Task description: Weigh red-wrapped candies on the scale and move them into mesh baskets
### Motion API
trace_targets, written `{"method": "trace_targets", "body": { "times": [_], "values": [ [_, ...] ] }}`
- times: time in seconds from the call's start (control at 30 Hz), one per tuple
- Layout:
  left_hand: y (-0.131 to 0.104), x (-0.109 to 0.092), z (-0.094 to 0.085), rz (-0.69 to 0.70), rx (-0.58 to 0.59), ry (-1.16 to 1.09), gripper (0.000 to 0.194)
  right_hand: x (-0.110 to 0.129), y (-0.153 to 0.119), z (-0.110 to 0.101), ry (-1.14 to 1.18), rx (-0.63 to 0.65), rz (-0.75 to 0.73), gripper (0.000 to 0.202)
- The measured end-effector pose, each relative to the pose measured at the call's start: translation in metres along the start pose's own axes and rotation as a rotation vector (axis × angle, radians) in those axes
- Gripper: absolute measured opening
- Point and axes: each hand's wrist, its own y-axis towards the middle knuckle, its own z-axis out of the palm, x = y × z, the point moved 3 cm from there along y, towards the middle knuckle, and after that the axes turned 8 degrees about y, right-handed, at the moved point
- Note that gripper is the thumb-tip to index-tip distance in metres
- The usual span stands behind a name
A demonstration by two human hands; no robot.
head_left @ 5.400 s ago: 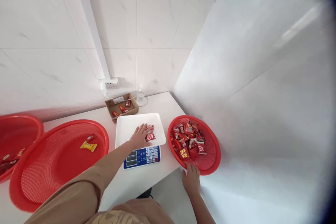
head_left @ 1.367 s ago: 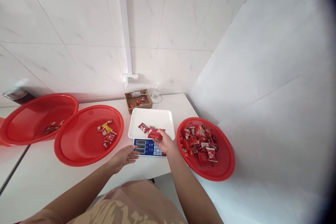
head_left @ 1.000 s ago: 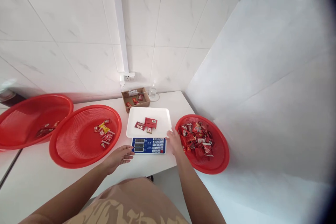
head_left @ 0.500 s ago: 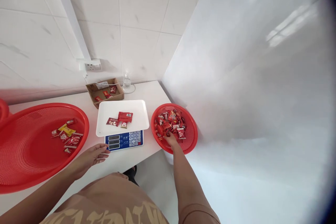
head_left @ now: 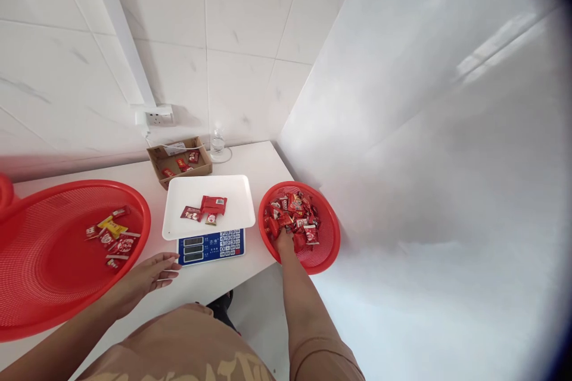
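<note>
My right hand (head_left: 285, 240) reaches into the round red basket (head_left: 333, 250) at the right, among many red-wrapped snacks (head_left: 297, 205); its fingertips are hidden by the packets. My left hand (head_left: 156, 272) hovers beside the left end of the blue scale (head_left: 212, 247), fingers apart and holding nothing. On the scale's white tray (head_left: 239, 199) lie a larger red packet (head_left: 213, 205), a dark red packet (head_left: 191, 213) and a small packet (head_left: 211, 219).
A large red basket (head_left: 53, 256) with several red and yellow packets stands at the left. Behind the tray are a cardboard box (head_left: 203, 168) with a few packets and a clear bottle (head_left: 217, 144). A wall socket (head_left: 161, 116) is above.
My right hand has shifted slightly left within the basket of snacks. My left hand has moved a little left and down from the scale. The view has tilted slightly.
</note>
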Motion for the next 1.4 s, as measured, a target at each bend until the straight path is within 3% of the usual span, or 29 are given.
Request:
{"method": "trace_targets", "body": {
  "times": [0.23,0.37,0.47,0.57,0.73,0.87,1.0,1.23,1.4],
  "values": [
    [0.007,-0.002,-0.001,-0.005,0.022,0.012,0.048,-0.02,-0.02,-0.02,0.52,0.016,-0.002,0.037],
    [0.009,-0.007,0.002,-0.009,0.033,0.015,0.048,-0.024,-0.036,-0.04,0.752,-0.005,-0.02,0.032],
    [0.007,-0.011,0.007,-0.009,0.043,0.004,0.049,-0.006,-0.052,-0.048,1.005,0.077,-0.08,0.029],
    [0.004,-0.013,0.011,0.009,0.068,0.007,0.049,0.031,-0.069,-0.04,1.203,0.238,-0.126,0.031],
    [0.0,-0.011,0.012,0.022,0.073,-0.012,0.05,0.101,-0.087,0.01,1.079,0.473,-0.066,0.029],
    [-0.007,-0.008,0.003,0.023,0.04,-0.056,0.054,0.132,-0.085,0.037,1.058,0.411,-0.066,0.03],
    [-0.016,-0.001,-0.008,0.023,-0.003,-0.081,0.053,0.137,-0.081,0.041,1.012,0.303,-0.073,0.034],
    [-0.016,0.011,-0.013,0.014,0.001,-0.062,0.049,0.145,-0.084,0.043,0.933,0.287,-0.129,0.061],
    [-0.01,0.009,-0.01,0.043,0.012,-0.064,0.05,0.123,-0.073,0.028,0.788,0.042,-0.282,0.06]
  ]
}}
